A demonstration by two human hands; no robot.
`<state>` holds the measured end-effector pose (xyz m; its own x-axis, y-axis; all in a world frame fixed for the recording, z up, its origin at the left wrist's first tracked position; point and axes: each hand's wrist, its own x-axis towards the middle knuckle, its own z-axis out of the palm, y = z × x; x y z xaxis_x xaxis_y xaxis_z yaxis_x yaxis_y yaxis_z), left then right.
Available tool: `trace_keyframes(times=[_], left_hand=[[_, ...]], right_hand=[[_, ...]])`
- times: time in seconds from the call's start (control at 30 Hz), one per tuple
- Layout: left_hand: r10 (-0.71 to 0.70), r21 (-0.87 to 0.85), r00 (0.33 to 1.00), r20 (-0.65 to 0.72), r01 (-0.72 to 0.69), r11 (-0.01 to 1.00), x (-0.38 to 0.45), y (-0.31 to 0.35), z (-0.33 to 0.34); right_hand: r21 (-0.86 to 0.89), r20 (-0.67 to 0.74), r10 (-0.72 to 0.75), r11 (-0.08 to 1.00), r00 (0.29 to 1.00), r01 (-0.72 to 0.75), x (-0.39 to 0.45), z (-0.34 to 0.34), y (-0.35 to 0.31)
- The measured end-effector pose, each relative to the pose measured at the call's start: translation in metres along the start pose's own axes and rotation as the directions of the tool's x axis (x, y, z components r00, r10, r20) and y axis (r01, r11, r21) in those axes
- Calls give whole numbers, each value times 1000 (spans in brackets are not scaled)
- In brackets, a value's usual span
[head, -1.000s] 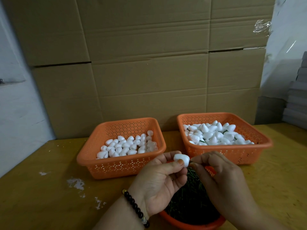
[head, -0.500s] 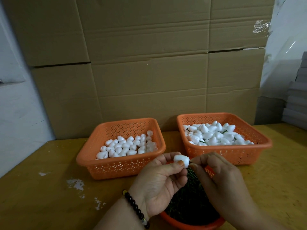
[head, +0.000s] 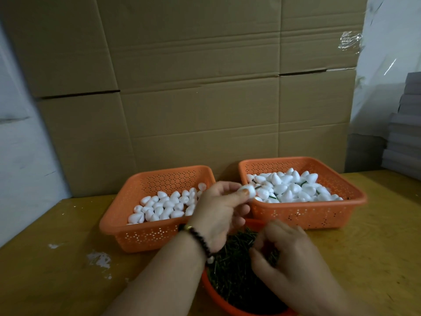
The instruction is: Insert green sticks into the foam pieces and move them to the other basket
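1 foam piece sits pinched between the thumb and fingers of the left hand, held up at the near left corner of the right basket, just over its rim. Whether a stick is already in it cannot be told, though a dark bit shows at its right end. The right hand hovers low over the bowl, fingers curled together above the green sticks; whether it pinches a stick cannot be told.

2 orange perforated baskets stand side by side on the table, near each other but apart. The left basket holds plain white foam pieces, heaped toward its near right side. The right basket is fuller, and green stems show here and there among its pieces. The orange bowl lies nearest the person, in front of the gap between the baskets, filled with dark green sticks.

A dark beaded bracelet circles the left wrist. White flecks mark the yellowish tabletop at the left. Large cardboard boxes stand behind the baskets, with a stack of grey sheets at the far right.
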<state>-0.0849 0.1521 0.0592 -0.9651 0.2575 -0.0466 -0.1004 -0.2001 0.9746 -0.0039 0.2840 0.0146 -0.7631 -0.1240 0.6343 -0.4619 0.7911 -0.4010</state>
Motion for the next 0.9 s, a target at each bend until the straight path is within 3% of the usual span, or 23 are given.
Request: trace_keyframes(times=[0.07,0.17,0.33,0.5,0.63,0.7,0.8,0.9], left_hand=[[134,275,989,-59,-113,955,20,-6,15],[298,603,952,-65,-201,772,44,-12,33],[379,857,925,-27,-174,484,65,-22,46],[397,943,916,64,-185,276,73,-22,46],[411,915,904,115,-257,310,71,-14,37],[461,925,881,109,-260,279,72,-2,24],[447,957,891,79,-193,215,76,28,-8],[283,994,959,15,-45,100,77,52,-45]], right_hand=[[-34,86,-35,999,996,38,-1,1,-3],[-47,224,-58,996,973,71,-2,4,-3],[-67,363,-41,995,931,70,-2,9,1],[-91,385,-87,987,919,132,1,11,0],[-80,375,-82,990,924,120,0,11,3],[-84,373,-81,989,924,121,-1,9,2],[-92,370,-90,987,925,133,-2,9,2],[-111,396,-74,986,915,128,-2,8,0]])
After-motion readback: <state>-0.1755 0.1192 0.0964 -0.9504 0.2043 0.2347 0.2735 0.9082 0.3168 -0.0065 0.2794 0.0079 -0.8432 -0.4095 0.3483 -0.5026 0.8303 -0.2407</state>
